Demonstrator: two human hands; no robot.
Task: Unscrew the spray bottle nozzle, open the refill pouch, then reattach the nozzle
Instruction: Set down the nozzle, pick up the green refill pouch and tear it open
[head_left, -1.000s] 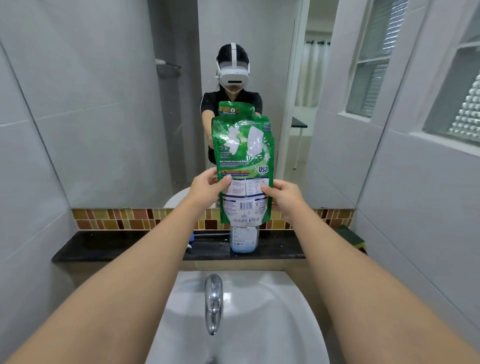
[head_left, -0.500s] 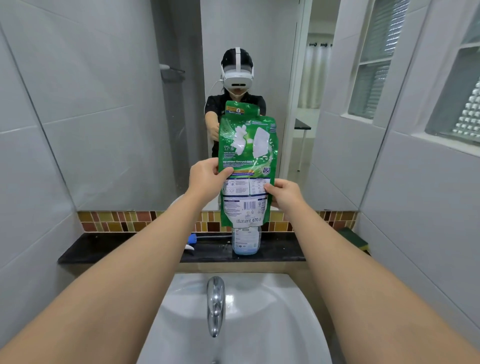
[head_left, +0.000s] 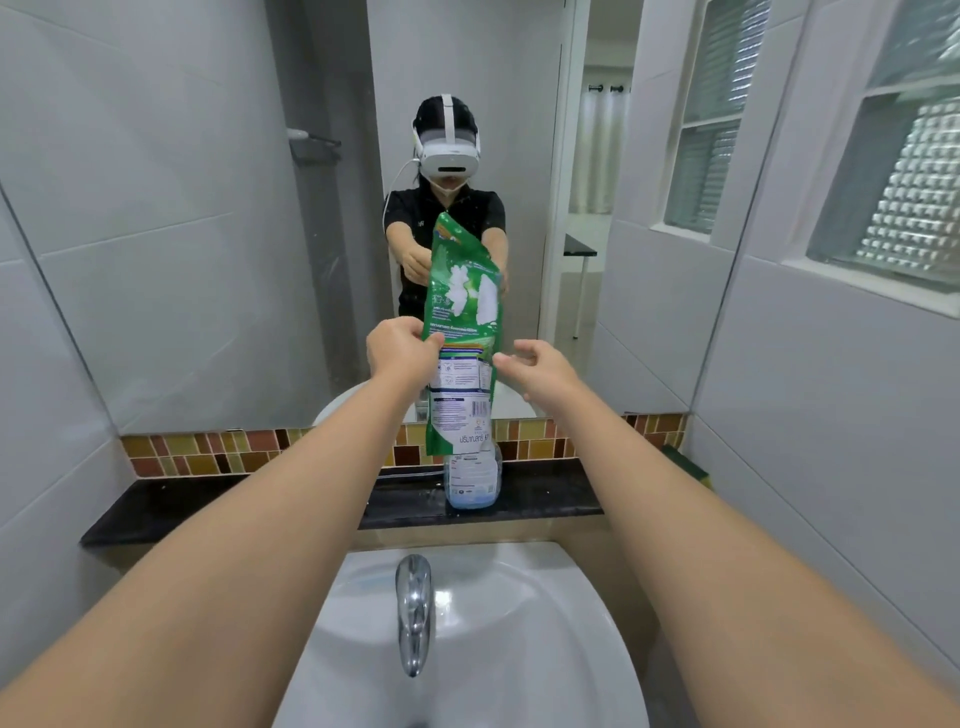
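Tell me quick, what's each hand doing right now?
Left hand: pinching the green refill pouch at its left edge.
Right hand: open, fingers loosely spread beside the pouch, holding nothing.

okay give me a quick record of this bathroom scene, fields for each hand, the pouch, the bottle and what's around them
left hand: pinches the pouch's left edge
right hand: fingers spread, beside the pouch's right edge, not gripping
refill pouch: green, upright, held above the bottle
spray bottle: clear, on the dark ledge; its top hidden behind the pouch
surroundings: white sink with chrome tap below, mirror behind
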